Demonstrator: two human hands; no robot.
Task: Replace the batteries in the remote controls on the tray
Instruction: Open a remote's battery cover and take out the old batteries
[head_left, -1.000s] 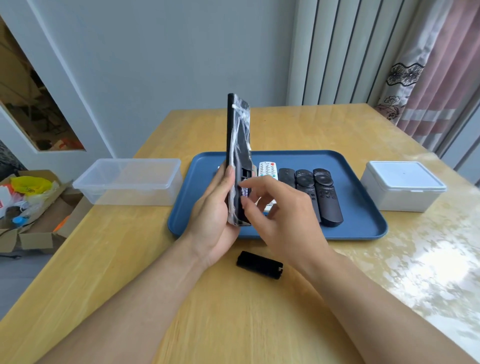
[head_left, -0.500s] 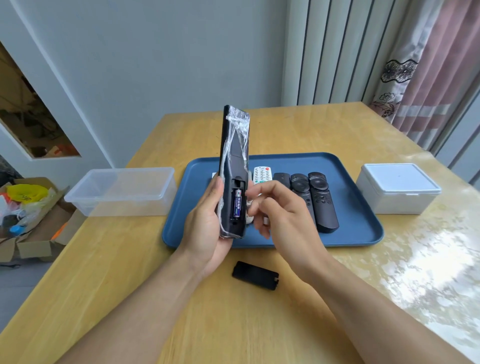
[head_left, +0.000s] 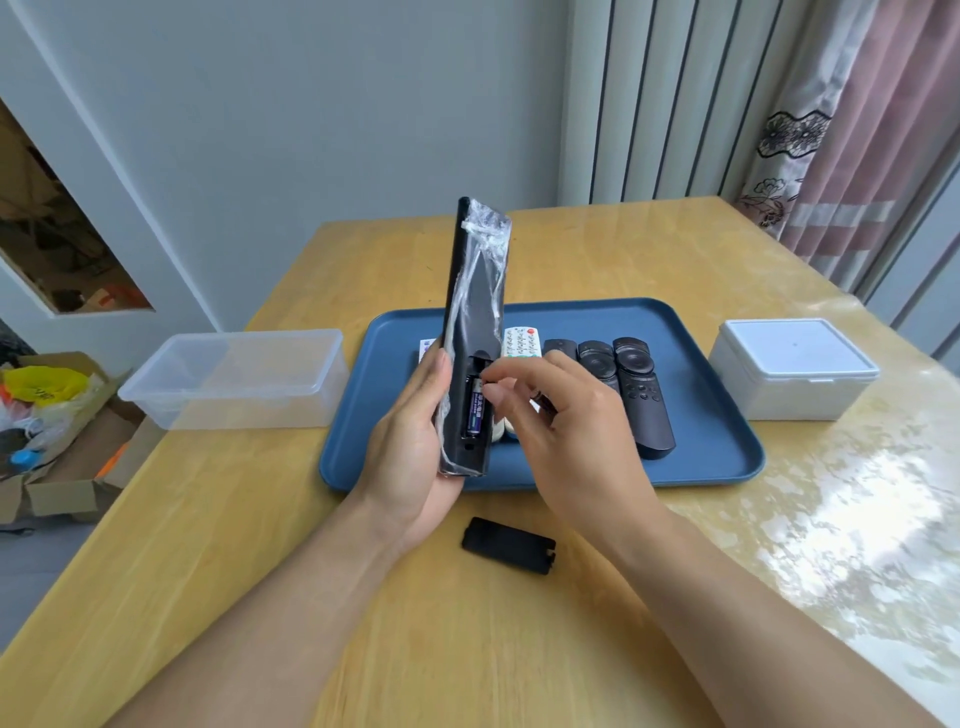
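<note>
Gripping plastic-wrapped black remote (head_left: 475, 312) upright, left hand (head_left: 410, 447), right hand (head_left: 566, 431) pinching battery (head_left: 477, 410).

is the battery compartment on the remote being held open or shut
Open: the battery cover lies on the table, and a battery shows in the held remote.

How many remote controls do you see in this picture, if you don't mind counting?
6: one upright in the left hand; five on the tray, a white one partly hidden, a white one with coloured buttons, three black. More may be hidden.

Glossy wooden table (head_left: 649, 270), film-wrapped remote (head_left: 475, 312)
</note>
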